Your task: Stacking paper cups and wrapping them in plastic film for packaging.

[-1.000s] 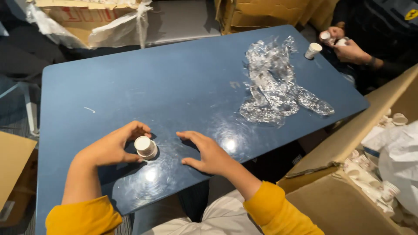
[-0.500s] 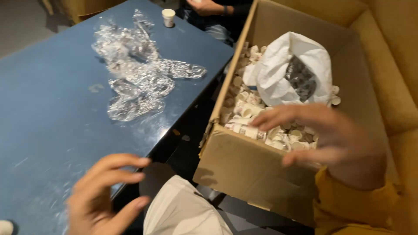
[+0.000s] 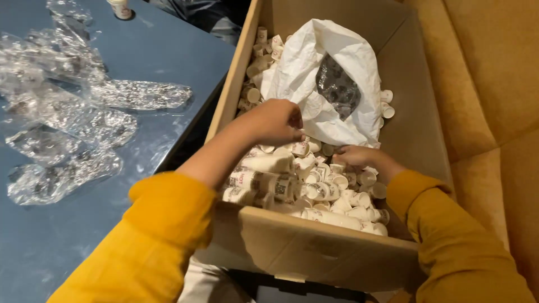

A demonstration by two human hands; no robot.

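Blue table (image 3: 168,56) beside cardboard box (image 3: 314,252) — both hands' grip among paper cups (image 3: 314,188) unclear.

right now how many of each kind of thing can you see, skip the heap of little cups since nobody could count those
cardboard box: 1
white plastic bag: 1
blue table: 1
lone cup standing on the table: 1
hands in the box: 2, left hand and right hand
total: 6

The clear crumpled wrappers overlap too much to count.
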